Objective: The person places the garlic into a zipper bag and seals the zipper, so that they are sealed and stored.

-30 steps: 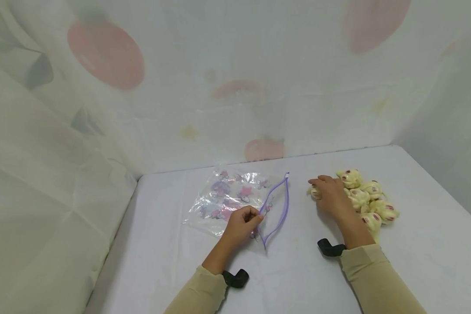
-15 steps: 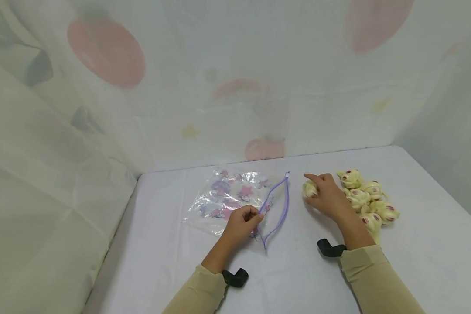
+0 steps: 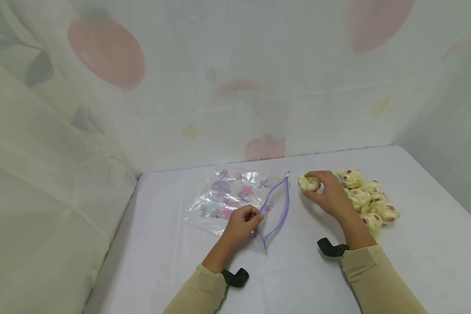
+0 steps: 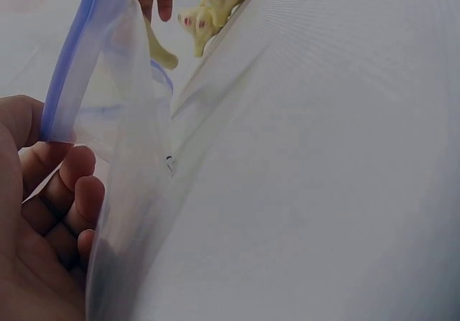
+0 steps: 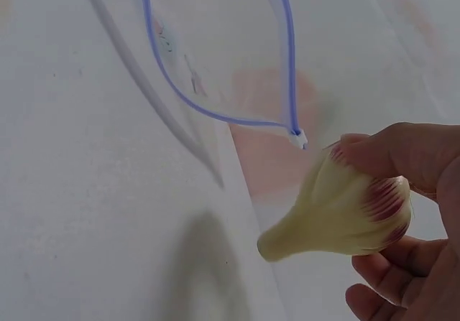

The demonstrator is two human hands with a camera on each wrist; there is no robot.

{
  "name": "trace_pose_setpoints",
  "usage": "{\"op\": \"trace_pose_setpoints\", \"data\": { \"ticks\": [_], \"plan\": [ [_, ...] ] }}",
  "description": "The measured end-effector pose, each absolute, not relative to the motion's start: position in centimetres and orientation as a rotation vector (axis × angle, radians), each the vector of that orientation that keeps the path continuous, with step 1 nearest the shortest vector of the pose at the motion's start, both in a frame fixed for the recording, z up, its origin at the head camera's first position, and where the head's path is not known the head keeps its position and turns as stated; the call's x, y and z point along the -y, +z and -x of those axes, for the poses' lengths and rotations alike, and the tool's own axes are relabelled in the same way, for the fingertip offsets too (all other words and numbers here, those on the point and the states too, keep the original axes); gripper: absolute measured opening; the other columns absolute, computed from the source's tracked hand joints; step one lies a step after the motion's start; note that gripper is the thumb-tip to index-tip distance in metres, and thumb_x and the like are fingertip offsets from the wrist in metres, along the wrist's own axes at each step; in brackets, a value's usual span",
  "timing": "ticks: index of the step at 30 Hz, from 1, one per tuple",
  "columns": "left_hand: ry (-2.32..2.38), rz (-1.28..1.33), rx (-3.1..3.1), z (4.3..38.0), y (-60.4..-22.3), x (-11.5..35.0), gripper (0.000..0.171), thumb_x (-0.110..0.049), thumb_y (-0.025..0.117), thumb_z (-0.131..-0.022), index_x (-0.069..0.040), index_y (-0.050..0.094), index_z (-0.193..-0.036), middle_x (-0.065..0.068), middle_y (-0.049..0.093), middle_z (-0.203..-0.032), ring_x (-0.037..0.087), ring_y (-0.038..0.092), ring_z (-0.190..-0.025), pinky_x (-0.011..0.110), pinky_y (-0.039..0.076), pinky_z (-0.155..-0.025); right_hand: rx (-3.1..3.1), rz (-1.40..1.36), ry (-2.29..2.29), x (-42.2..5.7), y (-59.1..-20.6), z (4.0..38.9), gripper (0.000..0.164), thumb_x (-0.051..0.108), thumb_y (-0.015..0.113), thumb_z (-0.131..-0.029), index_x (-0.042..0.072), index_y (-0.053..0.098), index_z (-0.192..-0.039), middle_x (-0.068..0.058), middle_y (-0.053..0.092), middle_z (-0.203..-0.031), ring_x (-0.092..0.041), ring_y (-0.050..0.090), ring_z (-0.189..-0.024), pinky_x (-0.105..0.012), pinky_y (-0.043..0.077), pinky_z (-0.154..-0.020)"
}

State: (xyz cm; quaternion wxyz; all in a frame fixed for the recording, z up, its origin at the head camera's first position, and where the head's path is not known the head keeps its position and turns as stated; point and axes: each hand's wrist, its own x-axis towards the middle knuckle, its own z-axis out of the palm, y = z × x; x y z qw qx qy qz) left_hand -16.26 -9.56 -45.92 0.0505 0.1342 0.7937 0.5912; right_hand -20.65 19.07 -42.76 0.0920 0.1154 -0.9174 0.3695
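A clear zip bag [image 3: 231, 192] with pink and purple prints lies flat, its purple-rimmed mouth gaping toward the right. My left hand [image 3: 239, 224] pinches the near edge of that rim between thumb and finger; the left wrist view shows the purple strip [image 4: 68, 62] in the grip. In my right hand [image 3: 331, 194] is a garlic bulb [image 3: 308, 183], held by thumb and fingers to the right of the bag's mouth. The right wrist view shows the bulb [image 5: 352, 206] with purple streaks and its stem pointing left, apart from the slider [image 5: 298, 139].
Several more garlic bulbs [image 3: 373, 189] lie heaped right of my right hand. A white-covered table [image 3: 286, 279] bears everything. Behind it hangs a pale curtain [image 3: 314, 113] with fruit prints, and another curtain [image 3: 55, 174] hangs at the left.
My right hand has brought one garlic bulb left and up from the heap, turning it on the way. My left hand has stayed on the bag's rim.
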Motion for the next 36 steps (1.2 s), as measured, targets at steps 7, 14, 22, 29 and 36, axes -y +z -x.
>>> {"op": "trace_pose_setpoints", "data": {
  "ticks": [7, 14, 22, 29, 36],
  "plan": [
    [1.834, -0.418, -2.398, 15.7, -44.9, 9.5, 0.013, -0.007, 0.066, -0.093, 0.001, 0.063, -0.083, 0.013, 0.056, -0.064, 0.016, 0.053, -0.056, 0.02, 0.041, -0.049, 2.766, -0.259, 1.296, -19.0, -42.3, 20.4, 0.048, 0.037, 0.073, -0.089, 0.01, 0.048, -0.12, -0.016, 0.055, -0.123, -0.032, 0.054, -0.106, -0.04, 0.047, -0.076],
    [1.821, -0.421, -2.397, 15.7, -44.7, 9.6, 0.012, -0.006, 0.066, -0.092, 0.002, 0.063, -0.083, 0.009, 0.056, -0.064, 0.016, 0.053, -0.056, 0.019, 0.042, -0.049, 2.712, -0.267, 1.628, -18.3, -41.8, 20.4, 0.056, 0.039, 0.071, -0.09, 0.01, 0.043, -0.128, -0.016, 0.055, -0.127, -0.026, 0.053, -0.102, -0.033, 0.048, -0.076],
    [1.809, -0.408, -2.417, 16.4, -46.7, 9.6, 0.011, -0.007, 0.066, -0.093, 0.0, 0.063, -0.085, 0.005, 0.056, -0.064, 0.036, 0.057, -0.06, 0.019, 0.041, -0.049, 2.778, -0.453, 1.637, -16.6, -43.1, 20.1, 0.049, 0.036, 0.077, -0.085, 0.016, 0.054, -0.123, -0.012, 0.055, -0.129, -0.028, 0.059, -0.109, -0.035, 0.051, -0.081],
    [1.831, -0.457, -2.431, 17.2, -48.5, 9.7, 0.011, -0.013, 0.068, -0.092, -0.006, 0.065, -0.086, 0.0, 0.056, -0.065, 0.009, 0.053, -0.056, 0.021, 0.044, -0.05, 2.782, -0.567, 1.453, -14.4, -44.4, 19.8, 0.036, 0.027, 0.083, -0.078, 0.016, 0.057, -0.1, -0.004, 0.061, -0.106, -0.025, 0.061, -0.104, -0.043, 0.052, -0.087],
    [1.797, -0.528, -2.436, 17.2, -48.4, 9.7, 0.011, -0.018, 0.068, -0.092, -0.011, 0.065, -0.085, 0.001, 0.059, -0.067, 0.009, 0.054, -0.057, 0.022, 0.045, -0.051, 2.727, -0.607, 1.205, -13.6, -45.4, 19.9, 0.024, 0.017, 0.084, -0.076, 0.014, 0.062, -0.085, -0.001, 0.061, -0.094, -0.024, 0.059, -0.092, -0.039, 0.048, -0.082]
  ]
}}
